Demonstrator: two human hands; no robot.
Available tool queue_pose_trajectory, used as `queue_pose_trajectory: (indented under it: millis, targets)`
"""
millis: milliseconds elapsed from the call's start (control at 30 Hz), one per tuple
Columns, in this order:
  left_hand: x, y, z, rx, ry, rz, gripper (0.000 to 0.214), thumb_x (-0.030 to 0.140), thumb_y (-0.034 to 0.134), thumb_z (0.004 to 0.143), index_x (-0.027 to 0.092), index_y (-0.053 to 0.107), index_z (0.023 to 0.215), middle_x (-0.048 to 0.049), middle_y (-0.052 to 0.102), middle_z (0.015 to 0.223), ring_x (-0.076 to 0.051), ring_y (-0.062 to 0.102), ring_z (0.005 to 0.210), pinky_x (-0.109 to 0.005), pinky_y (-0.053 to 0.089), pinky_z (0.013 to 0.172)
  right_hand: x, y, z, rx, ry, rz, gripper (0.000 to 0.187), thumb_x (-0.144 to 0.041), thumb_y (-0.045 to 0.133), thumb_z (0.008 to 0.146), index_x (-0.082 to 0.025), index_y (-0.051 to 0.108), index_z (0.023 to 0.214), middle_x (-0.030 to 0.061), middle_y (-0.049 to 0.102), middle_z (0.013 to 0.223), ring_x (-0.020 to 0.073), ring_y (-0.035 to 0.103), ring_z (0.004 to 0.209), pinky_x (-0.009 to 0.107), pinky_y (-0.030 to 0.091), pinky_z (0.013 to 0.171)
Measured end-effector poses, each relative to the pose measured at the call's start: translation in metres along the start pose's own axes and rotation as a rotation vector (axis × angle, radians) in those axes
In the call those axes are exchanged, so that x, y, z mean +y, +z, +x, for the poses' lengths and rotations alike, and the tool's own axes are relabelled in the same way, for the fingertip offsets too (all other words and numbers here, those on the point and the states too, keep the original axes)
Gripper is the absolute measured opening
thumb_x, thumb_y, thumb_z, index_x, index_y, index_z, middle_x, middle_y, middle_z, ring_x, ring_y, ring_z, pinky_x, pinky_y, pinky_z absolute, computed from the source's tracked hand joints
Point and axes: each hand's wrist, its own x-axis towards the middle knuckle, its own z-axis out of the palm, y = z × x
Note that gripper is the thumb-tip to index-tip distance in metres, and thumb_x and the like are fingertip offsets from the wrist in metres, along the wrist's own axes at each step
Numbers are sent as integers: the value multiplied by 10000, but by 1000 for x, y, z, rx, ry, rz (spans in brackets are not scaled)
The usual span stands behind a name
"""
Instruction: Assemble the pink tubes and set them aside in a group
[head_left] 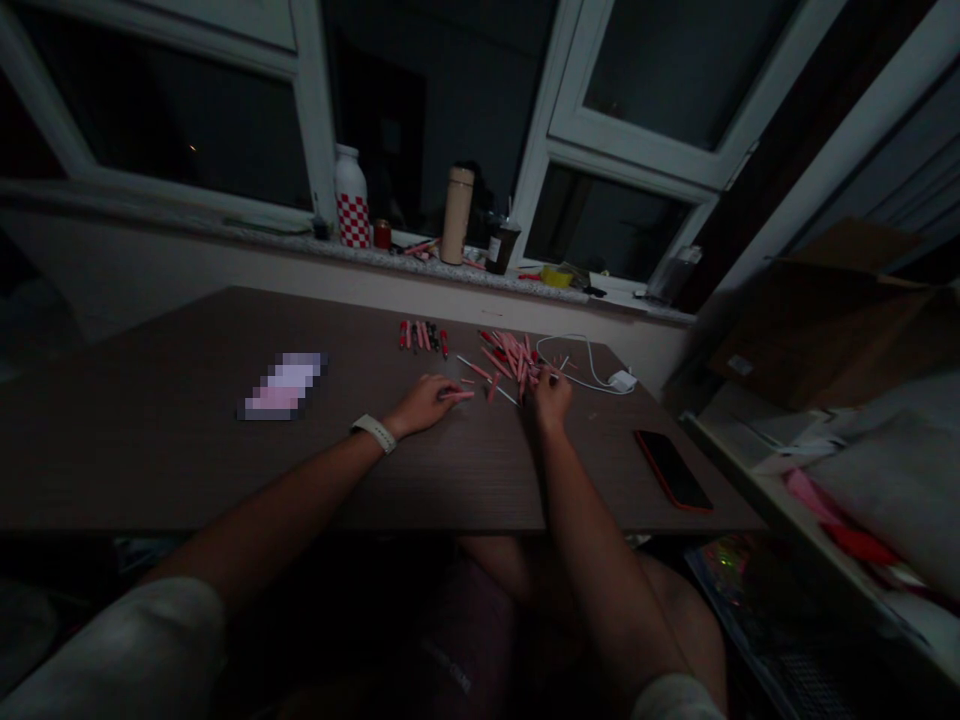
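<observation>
My left hand [427,402], with a pale watch at its wrist, is closed on a slim pink pen barrel [457,395] that points right. My right hand [553,400] reaches to the near right edge of a loose pile of pink and red pen parts [511,352]. Its fingers are bent together, and what they hold, if anything, cannot be made out. Between my hands lie a short pink piece [493,387] and thin white sticks that look like refills. Farther back, several red, pink and black pens [424,337] lie side by side in a row.
A white charger [622,380] with its cable lies right of the pile. A dark phone [671,470] rests near the right edge; a blurred-out bright object [285,385] lies left. Bottles, a beige flask [457,215] and a cup line the windowsill. A cardboard box [817,310] stands right.
</observation>
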Motion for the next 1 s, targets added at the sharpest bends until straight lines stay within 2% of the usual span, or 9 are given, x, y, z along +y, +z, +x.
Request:
queue_pose_trajectory:
  millis: [200, 500, 767, 1000]
  targets:
    - [5, -2, 0, -20, 1, 3, 308, 442, 566, 964, 230, 763, 1072, -66, 745, 1026, -231, 636, 975, -386, 435, 922, 10, -2, -1, -137, 29, -310, 249, -288, 642, 801, -180, 783, 974, 118, 777, 950, 245, 721, 884, 300, 519, 820]
    - [12, -6, -1, -12, -15, -42, 300, 460, 589, 938, 233, 771, 1008, -69, 749, 979, -246, 647, 962, -387, 443, 925, 16, -2, -1, -181, 45, -376, 197, -249, 726, 712, -195, 777, 895, 128, 767, 897, 270, 717, 849, 333, 528, 766]
    - [7, -3, -1, -18, -34, -35, 283, 448, 596, 933, 230, 758, 1010, -69, 745, 1002, -237, 636, 960, -391, 434, 922, 11, 1, -2, -160, 40, -438, 183, -217, 681, 732, -174, 774, 883, 151, 757, 864, 265, 716, 842, 343, 531, 780]
    - [0, -3, -3, -9, -77, 117, 247, 412, 609, 909, 230, 767, 960, -72, 743, 956, -252, 627, 919, -395, 413, 899, 4, -7, -2, -65, 115, -398, 205, -268, 707, 734, -190, 791, 904, 152, 752, 839, 279, 711, 810, 388, 539, 772]
